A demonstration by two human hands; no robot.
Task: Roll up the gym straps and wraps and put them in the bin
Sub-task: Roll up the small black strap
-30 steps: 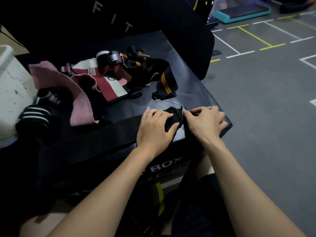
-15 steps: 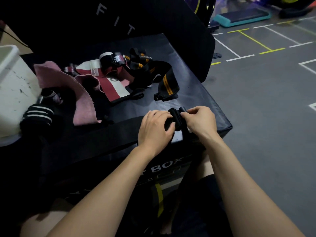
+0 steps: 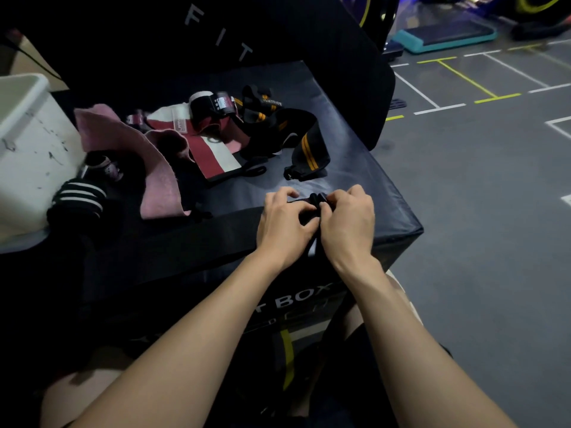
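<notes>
A long black strap (image 3: 185,239) lies flat along the near edge of the black plyo box (image 3: 370,180). Its right end is curled into a small roll (image 3: 315,200). My left hand (image 3: 285,225) and my right hand (image 3: 347,222) both pinch that roll, fingers curled round it, touching each other. Farther back lie a black wrap with orange stripes (image 3: 309,146), a maroon and white wrap (image 3: 210,149), a pink wrap (image 3: 148,168) and a rolled black wrap with white stripes (image 3: 77,197). The white bin (image 3: 27,143) stands at the left.
A black padded block with white letters (image 3: 216,35) rises behind the box. Grey gym floor with white and yellow lines (image 3: 463,88) spreads to the right. A teal step platform (image 3: 448,35) sits far back. My knees are below the box's front.
Both hands have closed in on the strap's end. The flat end has been turned over into a small roll, and the hands have drawn together.
</notes>
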